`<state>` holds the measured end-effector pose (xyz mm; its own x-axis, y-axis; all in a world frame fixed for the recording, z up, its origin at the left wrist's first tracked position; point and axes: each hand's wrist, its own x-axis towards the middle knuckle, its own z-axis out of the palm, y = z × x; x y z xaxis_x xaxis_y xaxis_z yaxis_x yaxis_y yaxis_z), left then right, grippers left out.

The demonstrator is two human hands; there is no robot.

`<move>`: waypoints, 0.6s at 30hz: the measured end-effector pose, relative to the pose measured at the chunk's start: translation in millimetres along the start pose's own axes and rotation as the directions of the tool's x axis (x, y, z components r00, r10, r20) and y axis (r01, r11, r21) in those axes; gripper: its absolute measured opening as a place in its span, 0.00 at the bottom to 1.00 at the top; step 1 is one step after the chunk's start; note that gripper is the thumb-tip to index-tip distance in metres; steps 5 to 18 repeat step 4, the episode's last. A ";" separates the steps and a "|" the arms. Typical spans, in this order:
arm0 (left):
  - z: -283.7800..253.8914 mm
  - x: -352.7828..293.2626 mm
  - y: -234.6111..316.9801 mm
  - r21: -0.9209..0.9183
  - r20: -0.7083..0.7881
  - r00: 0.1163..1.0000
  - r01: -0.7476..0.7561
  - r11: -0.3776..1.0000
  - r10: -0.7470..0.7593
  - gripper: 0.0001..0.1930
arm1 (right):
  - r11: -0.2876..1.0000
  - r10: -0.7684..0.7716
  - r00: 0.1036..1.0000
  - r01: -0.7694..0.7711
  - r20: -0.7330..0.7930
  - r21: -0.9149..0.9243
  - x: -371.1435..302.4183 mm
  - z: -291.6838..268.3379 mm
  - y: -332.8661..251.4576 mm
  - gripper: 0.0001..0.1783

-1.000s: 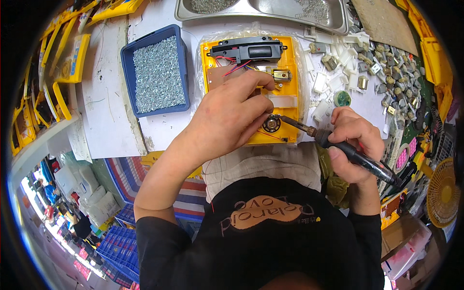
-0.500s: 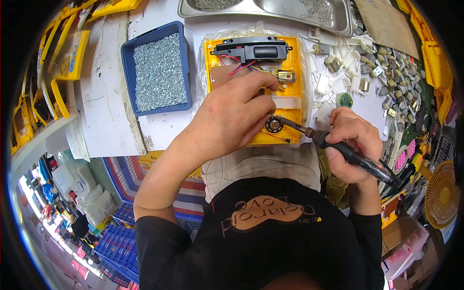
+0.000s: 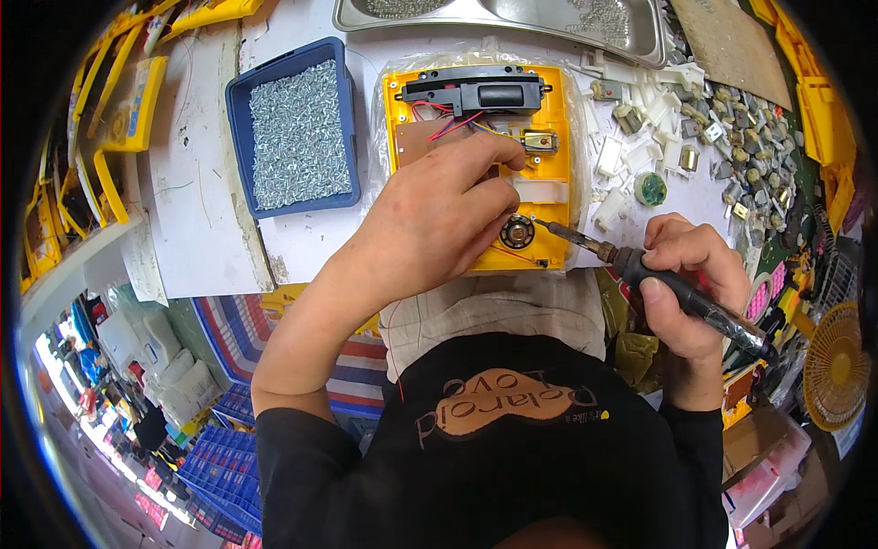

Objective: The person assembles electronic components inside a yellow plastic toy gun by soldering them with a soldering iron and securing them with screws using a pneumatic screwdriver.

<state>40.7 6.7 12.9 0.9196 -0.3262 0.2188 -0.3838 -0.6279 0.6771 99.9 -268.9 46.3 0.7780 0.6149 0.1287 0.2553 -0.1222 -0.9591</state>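
My right hand (image 3: pixel 695 279) grips a soldering iron (image 3: pixel 631 265) with a black handle. Its tip is just right of a small round speaker (image 3: pixel 518 232) in a yellow plastic housing (image 3: pixel 556 197). Across the housing lies my left hand (image 3: pixel 439 206), fingers bent and pressed together near the speaker; whatever they pinch is hidden. At the housing's far end sits a black plastic unit (image 3: pixel 503 96). Red, blue and yellow wires (image 3: pixel 464 126) run beneath my left fingers. A small metal-cased part (image 3: pixel 540 141) is fitted at the right.
Left of the housing stands a blue bin (image 3: pixel 350 137) full of small screws. A metal tray (image 3: pixel 540 20) spans the back. To the right are a round green tin (image 3: pixel 650 188), white plastic pieces (image 3: pixel 611 157) and a heap of metal parts (image 3: pixel 736 146). Clear plastic film (image 3: pixel 578 110) surrounds the housing.
My right hand has drawn the soldering iron back to the right, so its tip has come away from the speaker. My left hand has stayed nearly in place.
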 end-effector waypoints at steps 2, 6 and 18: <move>-0.3 -0.9 -0.4 0.000 0.004 1.000 0.003 1.000 -0.003 0.11 | 1.000 -0.001 1.000 0.001 -0.017 -0.012 -1.9 -0.7 4.7 0.12; -1.0 -1.2 -0.7 -0.001 0.016 1.000 0.007 1.000 -0.007 0.11 | 1.000 -0.023 0.999 0.022 -0.031 -0.009 -2.7 -1.5 5.6 0.12; -1.0 -1.2 -0.7 -0.001 0.016 1.000 0.007 1.000 -0.007 0.11 | 1.000 -0.023 0.999 0.022 -0.031 -0.009 -2.7 -1.5 5.6 0.12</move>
